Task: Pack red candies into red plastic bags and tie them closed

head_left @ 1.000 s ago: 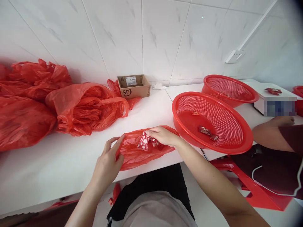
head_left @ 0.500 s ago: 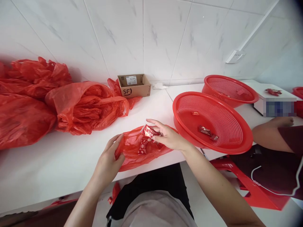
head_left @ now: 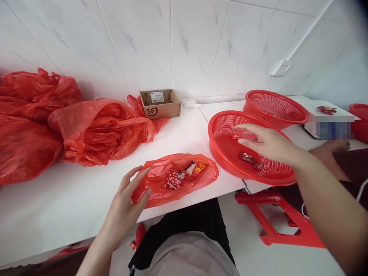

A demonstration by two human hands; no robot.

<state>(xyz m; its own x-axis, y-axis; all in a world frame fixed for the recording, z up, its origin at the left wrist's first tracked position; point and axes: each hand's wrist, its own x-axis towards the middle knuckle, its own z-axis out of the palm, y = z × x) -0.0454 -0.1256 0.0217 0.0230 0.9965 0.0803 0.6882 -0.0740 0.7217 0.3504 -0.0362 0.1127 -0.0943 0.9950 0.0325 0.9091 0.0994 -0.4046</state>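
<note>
A small red plastic bag (head_left: pixel 161 188) lies open at the white counter's front edge, with several wrapped sweets (head_left: pixel 184 174) inside. My left hand (head_left: pixel 126 199) rests on the bag's left edge, its fingers pinching the plastic. My right hand (head_left: pixel 266 143) hovers over the near red mesh basket (head_left: pixel 221 153), fingers stretched out and holding nothing. Its fingertips are close to a small red sweet (head_left: pixel 237 136) in the basket. Two more wrapped sweets (head_left: pixel 251 160) lie just below the palm.
Large stuffed red plastic bags (head_left: pixel 94 130) crowd the counter's left. A small cardboard box (head_left: pixel 159 103) stands by the tiled wall. A second red basket (head_left: pixel 276 109) sits behind the first. Another person's arm (head_left: pixel 333 147) rests at right, near a white box (head_left: pixel 327 117). A red stool (head_left: pixel 281 218) stands below.
My right hand let go of the sweets in the small bag and swung right, over the near basket. My left hand stays on the bag's edge.
</note>
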